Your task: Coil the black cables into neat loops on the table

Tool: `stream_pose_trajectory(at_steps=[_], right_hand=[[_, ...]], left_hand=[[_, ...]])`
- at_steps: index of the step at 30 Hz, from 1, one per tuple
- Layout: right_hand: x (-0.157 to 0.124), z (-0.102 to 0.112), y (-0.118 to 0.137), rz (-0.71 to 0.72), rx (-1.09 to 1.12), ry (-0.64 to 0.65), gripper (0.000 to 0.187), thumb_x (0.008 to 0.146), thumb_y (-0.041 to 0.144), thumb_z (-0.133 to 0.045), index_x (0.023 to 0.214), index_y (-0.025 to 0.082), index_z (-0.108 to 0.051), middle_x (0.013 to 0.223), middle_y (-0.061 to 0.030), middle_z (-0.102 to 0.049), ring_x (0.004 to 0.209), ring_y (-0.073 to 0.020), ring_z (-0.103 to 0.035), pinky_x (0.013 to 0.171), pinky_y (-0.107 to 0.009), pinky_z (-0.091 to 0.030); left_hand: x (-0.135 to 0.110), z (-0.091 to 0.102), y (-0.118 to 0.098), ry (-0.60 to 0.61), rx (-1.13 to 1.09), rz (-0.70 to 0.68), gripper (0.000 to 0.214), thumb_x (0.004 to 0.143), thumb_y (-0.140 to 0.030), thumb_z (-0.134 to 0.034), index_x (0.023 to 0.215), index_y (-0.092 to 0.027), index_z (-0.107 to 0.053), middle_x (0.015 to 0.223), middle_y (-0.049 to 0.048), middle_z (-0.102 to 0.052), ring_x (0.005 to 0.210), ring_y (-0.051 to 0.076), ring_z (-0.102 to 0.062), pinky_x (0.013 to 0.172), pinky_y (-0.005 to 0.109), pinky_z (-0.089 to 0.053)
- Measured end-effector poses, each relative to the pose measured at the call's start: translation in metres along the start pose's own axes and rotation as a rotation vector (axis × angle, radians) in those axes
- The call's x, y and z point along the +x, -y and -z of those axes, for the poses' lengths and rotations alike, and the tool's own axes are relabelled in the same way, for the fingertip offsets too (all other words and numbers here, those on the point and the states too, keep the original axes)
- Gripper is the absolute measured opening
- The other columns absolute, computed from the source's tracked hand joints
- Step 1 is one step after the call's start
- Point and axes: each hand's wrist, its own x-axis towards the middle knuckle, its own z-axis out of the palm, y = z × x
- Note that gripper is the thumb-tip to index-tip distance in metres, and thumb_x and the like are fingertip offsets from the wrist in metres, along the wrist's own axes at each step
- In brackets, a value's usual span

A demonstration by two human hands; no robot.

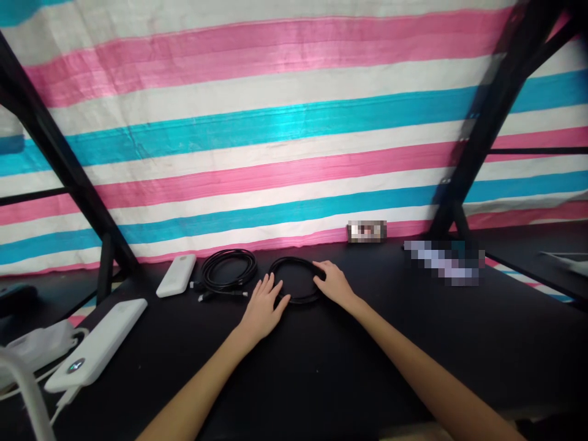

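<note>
A coiled black cable lies in a ring on the black tabletop, in the middle of the head view. My left hand rests at the ring's left edge with its fingers spread out, touching the cable. On the opposite side, my right hand has its thumb and fingers bent round the cable's right edge. Part of the ring is hidden under both hands. Just left of it sits a second black coiled cable, its plug ends pointing toward the front and left.
Left of the coils lie a small white power bank and a larger white power bank with a cord plugged in. At the back stands a small blurred box; a blurred item lies at right. Black frame posts flank a striped sheet.
</note>
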Motion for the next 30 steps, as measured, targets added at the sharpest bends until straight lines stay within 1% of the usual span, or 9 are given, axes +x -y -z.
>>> stream_pose_trajectory(at_steps=[3, 7, 12, 14, 16, 19, 22, 26, 30], right_hand=[[0.0, -0.003, -0.001, -0.002, 0.005, -0.013, 0.043, 0.077, 0.017, -0.051, 0.119, 0.012, -0.057, 0.11, -0.0123, -0.06, 0.103, -0.0236, -0.054, 0.089, -0.038, -0.04], [0.0, -0.003, 0.0, 0.024, 0.058, -0.083, 0.035, 0.079, 0.019, -0.053, 0.113, 0.016, -0.061, 0.105, -0.0104, -0.061, 0.1, -0.022, -0.055, 0.088, -0.036, -0.042], [-0.007, 0.009, 0.02, 0.222, 0.163, -0.142, 0.024, 0.079, 0.028, -0.059, 0.101, 0.021, -0.066, 0.101, -0.0069, -0.062, 0.098, -0.0214, -0.056, 0.089, -0.038, -0.041], [-0.012, 0.014, 0.029, 0.358, 0.229, -0.054, 0.022, 0.077, 0.031, -0.063, 0.097, 0.023, -0.067, 0.1, -0.0057, -0.062, 0.097, -0.0205, -0.057, 0.089, -0.037, -0.042], [-0.018, 0.016, 0.037, 0.48, 0.287, 0.1, 0.023, 0.076, 0.032, -0.066, 0.096, 0.024, -0.068, 0.099, -0.0049, -0.062, 0.094, -0.0188, -0.058, 0.086, -0.033, -0.044], [-0.025, 0.015, 0.044, 0.569, 0.29, 0.26, 0.022, 0.074, 0.027, -0.067, 0.095, 0.022, -0.068, 0.098, -0.0044, -0.062, 0.088, -0.0174, -0.06, 0.081, -0.029, -0.046], [-0.026, 0.012, 0.046, 0.579, 0.25, 0.26, 0.016, 0.075, 0.022, -0.066, 0.091, 0.022, -0.067, 0.093, -0.0027, -0.063, 0.085, -0.0163, -0.06, 0.078, -0.028, -0.045], [-0.022, 0.009, 0.043, 0.565, 0.141, 0.165, 0.003, 0.075, 0.021, -0.067, 0.078, 0.022, -0.065, 0.085, 0.0, -0.062, 0.081, -0.0148, -0.057, 0.075, -0.026, -0.042], [-0.018, 0.009, 0.037, 0.459, -0.027, 0.039, 0.01, 0.072, 0.03, -0.071, 0.07, 0.022, -0.064, 0.077, 0.0006, -0.059, 0.076, -0.0148, -0.055, 0.065, -0.025, -0.037]], left_hand=[[0.0, 0.002, -0.002, 0.009, 0.001, 0.015, 0.05, 0.09, -0.041, -0.036, 0.128, -0.01, -0.05, 0.139, 0.0186, -0.039, 0.132, 0.027, -0.03, 0.107, 0.046, -0.026], [-0.001, 0.003, -0.002, -0.051, -0.028, 0.023, 0.041, 0.09, -0.039, -0.039, 0.118, -0.015, -0.057, 0.133, 0.0138, -0.049, 0.13, 0.026, -0.035, 0.104, 0.048, -0.03], [-0.001, 0.006, -0.005, -0.115, -0.089, 0.033, 0.031, 0.09, -0.032, -0.041, 0.105, -0.018, -0.063, 0.124, 0.0105, -0.057, 0.127, 0.026, -0.04, 0.102, 0.047, -0.032], [-0.001, 0.007, -0.006, -0.164, -0.123, 0.03, 0.029, 0.089, -0.029, -0.041, 0.104, -0.019, -0.064, 0.123, 0.0091, -0.058, 0.126, 0.026, -0.042, 0.102, 0.046, -0.033], [-0.001, 0.008, -0.007, -0.212, -0.164, 0.024, 0.027, 0.089, -0.028, -0.042, 0.102, -0.021, -0.065, 0.12, 0.008, -0.06, 0.123, 0.025, -0.044, 0.1, 0.045, -0.035], [-0.001, 0.01, -0.008, -0.254, -0.211, 0.02, 0.025, 0.088, -0.026, -0.042, 0.096, -0.021, -0.065, 0.115, 0.0075, -0.061, 0.116, 0.023, -0.05, 0.098, 0.043, -0.037], [-0.002, 0.013, -0.011, -0.251, -0.243, 0.011, 0.023, 0.087, -0.024, -0.041, 0.09, -0.021, -0.064, 0.107, 0.0066, -0.062, 0.107, 0.021, -0.054, 0.095, 0.041, -0.038], [-0.004, 0.015, -0.017, -0.222, -0.27, -0.015, 0.022, 0.087, -0.021, -0.041, 0.09, -0.021, -0.063, 0.103, 0.0059, -0.061, 0.104, 0.02, -0.054, 0.093, 0.04, -0.038], [-0.006, 0.017, -0.025, -0.209, -0.291, -0.028, 0.021, 0.086, -0.019, -0.042, 0.089, -0.021, -0.063, 0.1, 0.0059, -0.061, 0.101, 0.02, -0.054, 0.09, 0.039, -0.039]])
